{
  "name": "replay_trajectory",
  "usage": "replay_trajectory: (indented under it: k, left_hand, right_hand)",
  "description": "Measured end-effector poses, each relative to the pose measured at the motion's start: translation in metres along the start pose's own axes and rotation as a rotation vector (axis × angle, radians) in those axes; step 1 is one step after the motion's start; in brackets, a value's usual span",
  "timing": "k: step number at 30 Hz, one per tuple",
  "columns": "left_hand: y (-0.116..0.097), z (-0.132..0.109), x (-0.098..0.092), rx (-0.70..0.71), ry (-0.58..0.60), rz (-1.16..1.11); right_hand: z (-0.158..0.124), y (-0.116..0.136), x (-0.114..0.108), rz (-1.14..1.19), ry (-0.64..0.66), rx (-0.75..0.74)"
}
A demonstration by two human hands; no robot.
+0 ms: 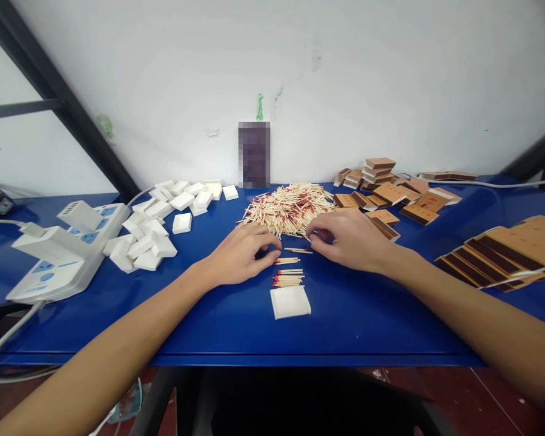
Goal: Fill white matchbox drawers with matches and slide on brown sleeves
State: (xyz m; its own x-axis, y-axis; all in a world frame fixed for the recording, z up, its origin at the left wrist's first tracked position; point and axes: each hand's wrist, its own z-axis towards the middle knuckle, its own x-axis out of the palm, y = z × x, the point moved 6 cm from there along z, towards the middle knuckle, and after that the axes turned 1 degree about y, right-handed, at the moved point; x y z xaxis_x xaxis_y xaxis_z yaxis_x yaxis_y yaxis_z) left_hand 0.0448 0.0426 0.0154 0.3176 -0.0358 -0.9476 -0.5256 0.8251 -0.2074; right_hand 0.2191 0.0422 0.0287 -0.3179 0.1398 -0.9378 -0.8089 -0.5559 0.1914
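Observation:
Loose red-tipped matches (295,206) lie in a big pile at the middle of the blue table. My left hand (243,253) rests just in front of the pile, thumb and index finger curved and slightly apart, beside a short row of matches (288,260). My right hand (349,239) is closed in a pinch at the pile's front right edge, with a matchstick (307,238) at its fingertips. A few matches (298,250) lie between the hands. Nearer me is another row of matches (289,278), heads to the left, above a white inner tray (290,302).
White matchbox trays (148,230) are heaped at left, beside a white power strip (79,260) with plugs and cables. Brown matchbox sleeves (390,192) are piled at back right; more flattened sleeves (518,248) overlap at far right. A pixelated dark panel (254,154) stands against the wall.

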Motion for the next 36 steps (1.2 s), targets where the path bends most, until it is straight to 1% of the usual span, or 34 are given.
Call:
replay_trajectory:
  k: [2, 4, 7, 12, 17, 21, 27, 31, 36]
  left_hand:
    - [0.002, 0.0, 0.0, -0.005, -0.004, 0.021]
    - [0.004, -0.001, 0.0, -0.003, 0.004, 0.044]
    - [0.006, -0.002, 0.002, -0.005, 0.02, 0.056]
    - [0.007, -0.003, 0.003, -0.008, 0.025, 0.022]
    - [0.006, -0.003, 0.004, 0.006, 0.056, 0.002]
    - [0.007, -0.003, 0.005, 0.002, 0.058, -0.003]
    - [0.005, -0.002, 0.005, 0.025, 0.076, 0.008]
    - [0.006, -0.002, -0.001, 0.007, 0.021, 0.062]
    - [0.013, -0.003, -0.008, -0.055, -0.076, 0.123]
  right_hand:
    - [0.002, -0.003, 0.007, -0.067, 0.043, 0.053]
    - [0.003, -0.005, 0.013, -0.077, 0.093, 0.081]
    - [0.002, -0.007, 0.014, -0.082, 0.121, 0.09]
    - [0.001, -0.007, 0.012, -0.11, 0.131, 0.1]
    - [0.001, -0.001, 0.011, -0.056, 0.129, 0.077]
    - [0.0, 0.004, 0.01, -0.018, 0.103, 0.045]
    - [0.001, 0.0, 0.012, -0.05, 0.109, 0.055]
    - [0.001, -0.001, 0.014, -0.031, 0.148, 0.062]
    - [0.0, 0.007, 0.015, 0.054, 0.147, 0.013]
